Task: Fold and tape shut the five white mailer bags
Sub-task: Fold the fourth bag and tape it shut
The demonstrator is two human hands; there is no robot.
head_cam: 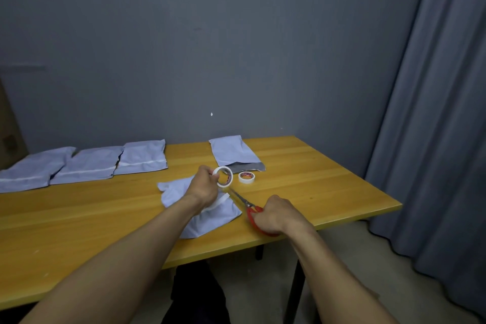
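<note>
A white mailer bag [215,216] lies on the wooden table [315,179] under my hands, its top folded over with a white strip across it. My left hand [203,188] holds a roll of clear tape [224,176] just above the bag. A strip of tape runs from the roll down toward the bag. My right hand [276,214] grips red-handled scissors [249,208], whose blades point at that strip. Three folded, taped bags [89,166] lie in a row at the back left. Another bag [234,152] lies open at the back centre.
A second tape roll [246,177] lies flat on the table beside the open bag. A grey wall stands right behind the table, and a grey curtain [434,139] hangs at the right. The table's right edge is near my right hand.
</note>
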